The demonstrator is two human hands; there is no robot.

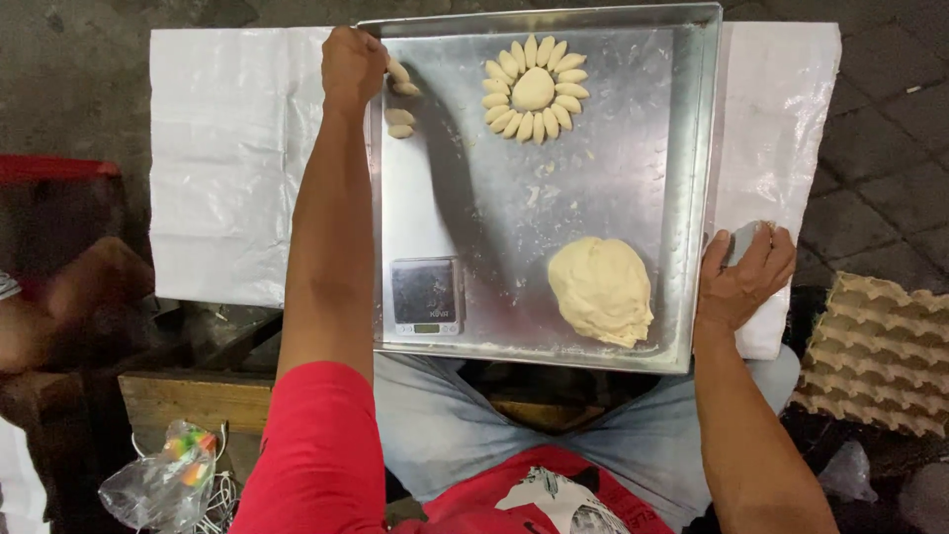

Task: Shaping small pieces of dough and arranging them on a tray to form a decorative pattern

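Dough work on a square metal tray (682,198), partly done by my reading. Left hand (351,64) reaches to the tray's far left corner, fingers curled over small oval dough pieces (400,117); whether it pinches one or only touches them, I cannot tell, since the knuckles hide the fingertips. Four or so pieces lie just beside and under that hand, close to the rim.

To the right of that hand, apart from it, sits a finished dough flower (535,89): a round centre ringed by oval petals, closed all the way round.

Right hand (743,275) is at the tray's right edge, closed around a small grey object (743,240); its kind is not clear. Just left of this hand, inside the tray, lies the large dough lump (601,290), unportioned.

Small digital scale (426,295) stands at the near left of the tray, nothing on it.

Judgement: one flower complete, a second only begun, most dough unused. White sheet (227,148) lies under the tray; egg carton (875,351) sits to the right.
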